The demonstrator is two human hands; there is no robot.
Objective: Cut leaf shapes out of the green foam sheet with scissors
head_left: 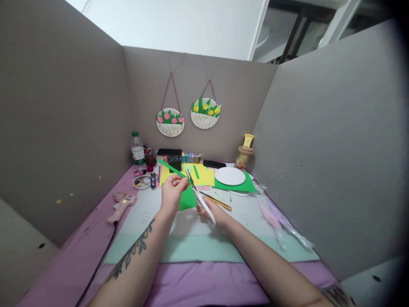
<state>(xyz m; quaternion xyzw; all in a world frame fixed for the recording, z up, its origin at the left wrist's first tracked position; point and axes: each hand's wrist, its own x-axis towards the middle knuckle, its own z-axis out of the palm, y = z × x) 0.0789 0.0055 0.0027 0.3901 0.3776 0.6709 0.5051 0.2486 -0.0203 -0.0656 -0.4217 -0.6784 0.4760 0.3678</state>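
Observation:
My left hand (174,191) pinches a long green paper strip (171,167) that slants up to the left. In my right hand (209,211) is a pair of white-handled scissors (203,204), its fingers around the handles. The scissor blades stand apart, pointing up, close to my left fingertips and the strip's lower end. Whether the blades touch the paper I cannot tell. Below my hands lies a green paper sheet (187,200) on the white and mint mat. A yellow pencil-like stick (220,202) lies beside my right hand. Small green cut pieces (196,172) rest on yellow paper (206,177).
At the left lies a pink glue gun (122,207) with its cord; behind it stand a tape roll (141,182) and a bottle (138,151). White paper plates (230,175) lie on green paper at right, near plastic bags (271,217) and a lidded cup (244,157). Decorated plates (170,128) hang behind.

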